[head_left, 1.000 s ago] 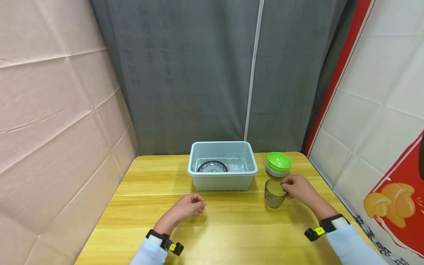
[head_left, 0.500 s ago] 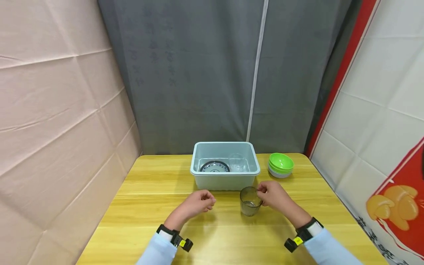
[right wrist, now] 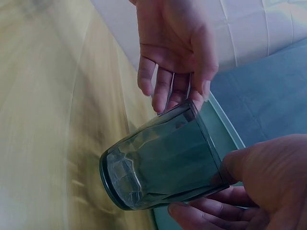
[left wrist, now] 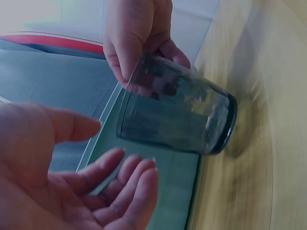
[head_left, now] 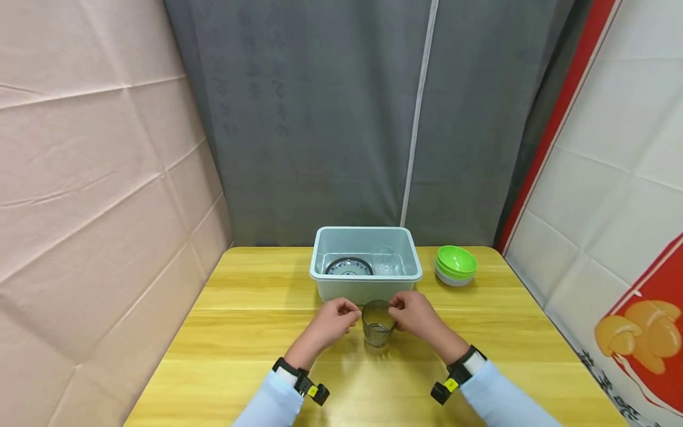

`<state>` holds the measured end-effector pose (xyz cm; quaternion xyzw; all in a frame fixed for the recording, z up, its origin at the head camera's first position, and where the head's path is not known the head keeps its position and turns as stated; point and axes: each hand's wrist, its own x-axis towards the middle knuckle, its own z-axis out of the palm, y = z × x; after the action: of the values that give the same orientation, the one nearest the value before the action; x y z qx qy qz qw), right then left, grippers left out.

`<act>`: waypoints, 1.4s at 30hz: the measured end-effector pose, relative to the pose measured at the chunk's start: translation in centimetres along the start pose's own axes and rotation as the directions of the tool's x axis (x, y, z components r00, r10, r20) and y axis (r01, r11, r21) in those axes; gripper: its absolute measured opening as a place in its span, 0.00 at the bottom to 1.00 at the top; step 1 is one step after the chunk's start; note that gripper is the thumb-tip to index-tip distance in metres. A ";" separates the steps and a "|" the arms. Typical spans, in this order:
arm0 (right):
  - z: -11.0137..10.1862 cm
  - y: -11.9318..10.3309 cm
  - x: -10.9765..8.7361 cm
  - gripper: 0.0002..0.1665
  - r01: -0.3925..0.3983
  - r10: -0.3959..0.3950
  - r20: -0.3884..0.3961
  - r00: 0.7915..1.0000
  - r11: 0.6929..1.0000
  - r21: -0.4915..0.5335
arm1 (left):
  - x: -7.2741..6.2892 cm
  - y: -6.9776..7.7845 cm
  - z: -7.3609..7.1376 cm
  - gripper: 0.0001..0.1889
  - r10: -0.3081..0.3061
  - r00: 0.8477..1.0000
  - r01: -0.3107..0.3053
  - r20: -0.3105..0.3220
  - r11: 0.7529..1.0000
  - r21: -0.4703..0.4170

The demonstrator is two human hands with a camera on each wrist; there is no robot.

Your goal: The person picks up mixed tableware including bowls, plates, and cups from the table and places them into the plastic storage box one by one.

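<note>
A dark tinted, see-through drinking glass [head_left: 377, 326] is in front of the basin, mouth up. My right hand [head_left: 418, 314] pinches its rim between thumb and fingers, with the thumb inside the wall in the right wrist view. On the other side of the glass is my left hand [head_left: 333, 323]. Its thumb and loosely bent fingers are spread apart just short of the rim, as the left wrist view shows. Whether the glass's base touches the wooden table [head_left: 240, 344] I cannot tell.
Behind the glass stands a pale blue plastic basin [head_left: 368, 290]. Inside it are a patterned dish [head_left: 349, 267] and a clear glass [head_left: 385, 261]. Green bowls [head_left: 457, 261] are stacked on a whitish one to its right. A grey curtain [head_left: 299, 118] hangs behind the table.
My right hand has carried the tinted glass leftward from near the bowls to the front of the basin. My left hand has moved a little right, closer to the glass.
</note>
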<state>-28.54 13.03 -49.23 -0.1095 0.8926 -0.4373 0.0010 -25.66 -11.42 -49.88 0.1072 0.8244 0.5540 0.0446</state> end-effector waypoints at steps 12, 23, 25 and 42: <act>1.9 -0.9 0.2 0.03 0.051 -0.052 -0.027 0.998 0.997 -0.053 | 0.5 -0.6 0.7 0.13 -0.007 0.993 0.020 -0.117 0.994 0.108; 2.6 -2.1 -0.4 0.02 0.023 -0.026 -0.042 0.999 0.996 -0.088 | 0.9 -1.0 0.7 0.09 0.060 0.978 -0.018 -0.199 0.979 0.202; 2.6 -2.2 -0.5 0.02 0.023 -0.027 -0.039 0.999 0.995 -0.094 | 0.9 -0.9 0.6 0.09 0.066 0.977 -0.024 -0.201 0.979 0.203; 1.2 -0.7 -2.2 0.24 -0.027 0.027 0.039 0.999 1.000 0.001 | 0.4 0.0 -1.9 0.07 0.049 0.993 -0.025 -0.111 0.977 0.212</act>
<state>-26.15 12.10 -49.66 -0.1060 0.8936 -0.4356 0.0243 -26.39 -13.09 -49.13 0.0943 0.8773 0.4699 -0.0253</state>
